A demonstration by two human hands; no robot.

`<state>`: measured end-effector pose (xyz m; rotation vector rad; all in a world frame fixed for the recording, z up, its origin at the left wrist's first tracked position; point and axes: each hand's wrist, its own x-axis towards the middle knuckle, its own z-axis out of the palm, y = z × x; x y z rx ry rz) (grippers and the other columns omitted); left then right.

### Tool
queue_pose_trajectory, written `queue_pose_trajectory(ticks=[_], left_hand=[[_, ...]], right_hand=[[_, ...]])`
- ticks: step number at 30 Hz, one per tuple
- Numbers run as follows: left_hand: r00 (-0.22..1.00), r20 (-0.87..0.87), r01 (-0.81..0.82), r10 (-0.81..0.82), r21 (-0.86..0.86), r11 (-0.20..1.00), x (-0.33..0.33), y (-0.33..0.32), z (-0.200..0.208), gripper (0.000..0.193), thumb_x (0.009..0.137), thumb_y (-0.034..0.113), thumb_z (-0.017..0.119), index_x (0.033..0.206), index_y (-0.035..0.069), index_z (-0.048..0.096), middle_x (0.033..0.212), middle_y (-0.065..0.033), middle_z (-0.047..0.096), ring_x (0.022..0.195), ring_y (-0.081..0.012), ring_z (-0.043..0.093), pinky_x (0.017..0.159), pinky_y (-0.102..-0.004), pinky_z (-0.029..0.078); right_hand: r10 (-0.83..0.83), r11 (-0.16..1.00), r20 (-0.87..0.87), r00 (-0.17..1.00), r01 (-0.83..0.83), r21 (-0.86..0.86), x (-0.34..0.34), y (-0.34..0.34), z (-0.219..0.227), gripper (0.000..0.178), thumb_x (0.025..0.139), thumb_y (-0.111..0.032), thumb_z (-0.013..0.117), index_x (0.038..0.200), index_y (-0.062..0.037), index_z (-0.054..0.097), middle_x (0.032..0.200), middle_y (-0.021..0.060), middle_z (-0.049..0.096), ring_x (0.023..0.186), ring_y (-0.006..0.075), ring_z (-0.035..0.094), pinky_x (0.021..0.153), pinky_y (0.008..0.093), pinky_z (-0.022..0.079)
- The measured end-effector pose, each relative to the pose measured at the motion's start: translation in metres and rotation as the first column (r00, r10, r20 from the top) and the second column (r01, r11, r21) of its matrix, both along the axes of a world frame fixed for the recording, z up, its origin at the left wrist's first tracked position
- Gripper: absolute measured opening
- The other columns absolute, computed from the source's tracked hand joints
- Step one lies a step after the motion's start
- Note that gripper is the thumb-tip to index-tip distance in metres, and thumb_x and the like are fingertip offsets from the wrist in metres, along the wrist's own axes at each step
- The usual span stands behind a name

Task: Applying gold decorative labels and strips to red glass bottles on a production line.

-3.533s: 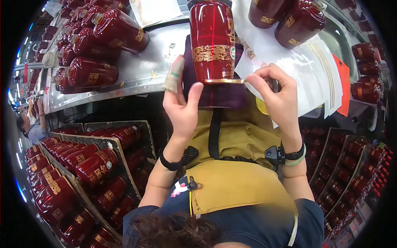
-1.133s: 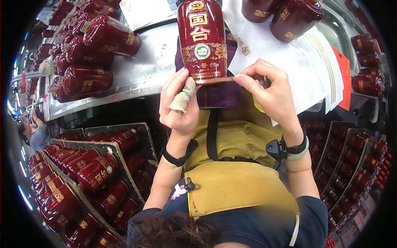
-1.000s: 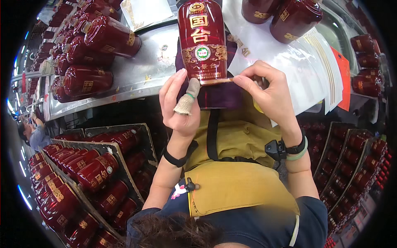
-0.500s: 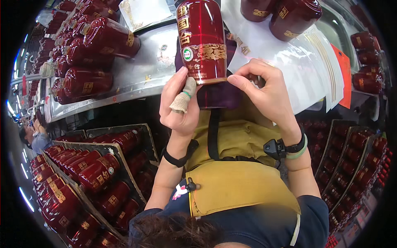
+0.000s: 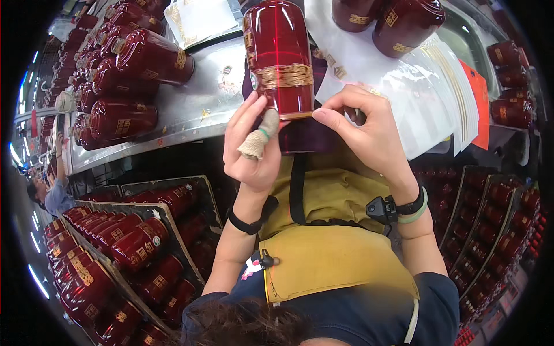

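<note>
A glossy dark red bottle (image 5: 280,55) with gold decoration lies in front of me, its base toward me. A thin red light line runs along its side. My left hand (image 5: 252,138) is closed at the bottle's lower left edge, a beige cloth finger cover (image 5: 259,138) on its thumb. At the lower right corner, beside the gold base band, my right hand (image 5: 363,124) has its thumb against the edge and its other fingers curled. Beneath the bottle is dark purple cloth (image 5: 317,134). The bottle's neck is out of view.
Several red bottles (image 5: 156,55) crowd the metal table (image 5: 210,72) on the left. White decal sheets (image 5: 410,98) lie to the right, near an orange sheet (image 5: 478,98) and two more bottles (image 5: 407,26). Racks of bottles (image 5: 135,242) stand low on both sides. A person (image 5: 55,193) is at far left.
The bottle has turned about its length: its gold characters and round green-white mark have shifted to the left edge, and the gold band faces up. Both hands stay at its base.
</note>
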<state>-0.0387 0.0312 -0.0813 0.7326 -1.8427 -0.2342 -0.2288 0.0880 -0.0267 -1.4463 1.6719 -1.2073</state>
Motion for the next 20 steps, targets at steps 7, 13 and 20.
queue_pose_trajectory(ticks=[7,13,20], left_hand=[[0.996,-0.078,-0.027,0.035,0.097,0.995,0.007,0.003,-0.013,0.030,0.085,-0.016,0.074,0.114,-0.013,0.069,0.130,-0.0217,0.068,0.112,-0.0322,0.071,0.093,-0.0387,0.062],[0.980,0.080,-0.166,0.180,-0.151,0.974,-0.001,0.007,-0.002,0.028,0.085,-0.008,0.079,0.112,-0.001,0.077,0.129,-0.0194,0.069,0.123,-0.0347,0.064,0.101,-0.0430,0.054],[0.994,-0.098,-0.035,0.046,0.116,0.993,-0.001,0.004,-0.004,0.030,0.088,-0.005,0.077,0.117,0.004,0.077,0.123,-0.0155,0.073,0.110,-0.0384,0.070,0.096,-0.0371,0.059]], right_hand=[[0.000,1.000,0.005,1.000,0.000,0.021,-0.003,0.000,-0.003,0.021,0.087,-0.019,0.082,0.087,0.0008,0.076,0.076,0.0059,0.067,0.062,0.0141,0.052,0.059,0.0308,0.042],[-0.006,1.000,0.011,1.000,0.006,-0.002,-0.004,0.000,-0.008,0.021,0.087,-0.019,0.082,0.086,0.0011,0.076,0.076,0.0062,0.068,0.063,0.0138,0.053,0.059,0.0302,0.042],[0.005,0.999,0.022,1.000,-0.006,0.050,-0.002,0.000,-0.003,0.020,0.087,-0.019,0.082,0.089,-0.0001,0.078,0.078,0.0071,0.069,0.065,0.0141,0.055,0.060,0.0305,0.043]])
